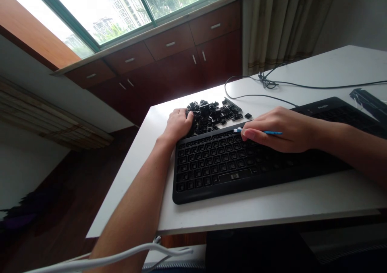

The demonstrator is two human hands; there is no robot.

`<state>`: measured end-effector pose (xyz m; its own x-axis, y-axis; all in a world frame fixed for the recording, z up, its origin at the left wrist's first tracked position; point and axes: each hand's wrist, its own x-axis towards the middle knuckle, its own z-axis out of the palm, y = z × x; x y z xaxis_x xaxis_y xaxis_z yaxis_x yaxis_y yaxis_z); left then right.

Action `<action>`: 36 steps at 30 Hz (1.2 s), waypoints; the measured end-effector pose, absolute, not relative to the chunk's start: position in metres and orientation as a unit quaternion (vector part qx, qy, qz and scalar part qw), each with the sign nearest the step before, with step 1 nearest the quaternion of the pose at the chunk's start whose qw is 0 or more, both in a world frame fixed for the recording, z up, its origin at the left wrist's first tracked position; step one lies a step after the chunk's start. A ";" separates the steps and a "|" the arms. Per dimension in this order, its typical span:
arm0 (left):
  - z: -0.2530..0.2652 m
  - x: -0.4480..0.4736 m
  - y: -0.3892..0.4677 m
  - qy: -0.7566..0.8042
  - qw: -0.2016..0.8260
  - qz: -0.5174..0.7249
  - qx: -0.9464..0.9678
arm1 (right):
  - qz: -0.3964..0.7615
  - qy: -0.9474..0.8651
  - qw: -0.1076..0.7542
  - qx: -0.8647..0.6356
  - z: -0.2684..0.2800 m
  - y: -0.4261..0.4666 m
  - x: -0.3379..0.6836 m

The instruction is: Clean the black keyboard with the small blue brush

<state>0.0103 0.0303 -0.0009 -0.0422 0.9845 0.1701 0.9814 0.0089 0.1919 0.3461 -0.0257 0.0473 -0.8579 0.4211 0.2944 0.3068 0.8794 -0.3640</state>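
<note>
A black keyboard (211, 186) with its keycaps off lies slantwise on the white table, its rows of bare key sockets showing. My right hand (273, 130) is closed around a small brush with a thin blue handle (273, 133), seemingly a toothbrush. Its pale bristles touch or hover just over the top row of sockets. At the keyboard's far left corner, my left hand (178, 126) rests low, thumb apart from the fingers, beside a heap of loose black keycaps (208, 114). The fingertips of that hand are partly hidden.
A black cable (260, 96) runs from the keyboard's back edge to a tangle and off right. A dark crumpled item (370, 104) lies at the right. One keycap (248, 115) sits apart from the heap. A white cable (127, 255) crosses the lower left, below the table edge.
</note>
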 end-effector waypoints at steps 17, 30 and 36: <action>0.000 0.014 0.028 0.711 0.008 0.134 0.690 | 0.150 -0.954 0.174 -0.194 0.046 -0.024 0.346; -0.001 0.013 0.029 0.709 0.003 0.129 0.693 | 0.151 -0.956 0.171 -0.182 0.042 -0.020 0.348; 0.000 0.013 0.029 0.706 -0.001 0.129 0.697 | 0.147 -0.956 0.170 -0.188 0.043 -0.020 0.347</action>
